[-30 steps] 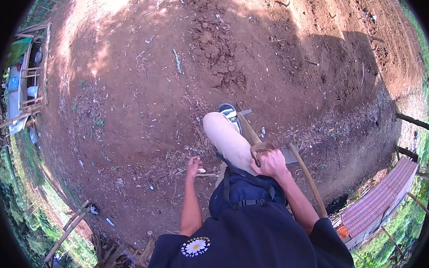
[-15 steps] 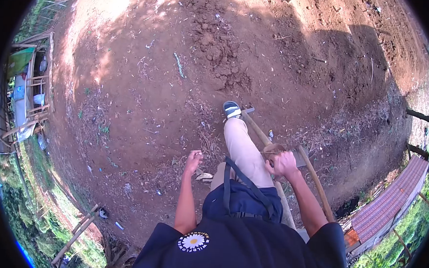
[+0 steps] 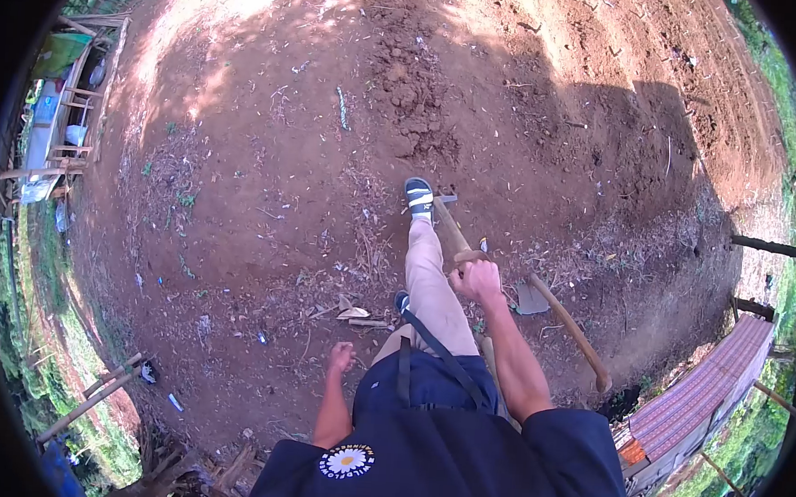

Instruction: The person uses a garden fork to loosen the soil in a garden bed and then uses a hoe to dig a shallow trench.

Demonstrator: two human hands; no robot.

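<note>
My right hand (image 3: pixel 477 280) is closed around a brown object (image 3: pixel 466 257) whose shape is partly hidden by the fingers. Just beyond it a wooden handle (image 3: pixel 451 226) runs forward to a small metal head (image 3: pixel 448 198) beside my front foot. My left hand (image 3: pixel 342 357) hangs low at my left side with its fingers curled, and whatever it may hold is too small to make out. Right of my right hand, a second wooden handle (image 3: pixel 574 328) lies next to a flat grey blade (image 3: pixel 531 300).
Bare brown soil (image 3: pixel 266 188) with leaf litter surrounds my feet. A green strip (image 3: pixel 342 109) lies ahead. At right are a patterned reddish sheet (image 3: pixel 702 377) and a dark pole (image 3: pixel 770 245). A wooden structure (image 3: pixel 81 115) stands at far left, bamboo poles (image 3: pixel 93 403) below it.
My view and body have shifted forward, and both my feet now show. The second handle and its blade appear farther from my right hand. My left hand has dropped lower beside me.
</note>
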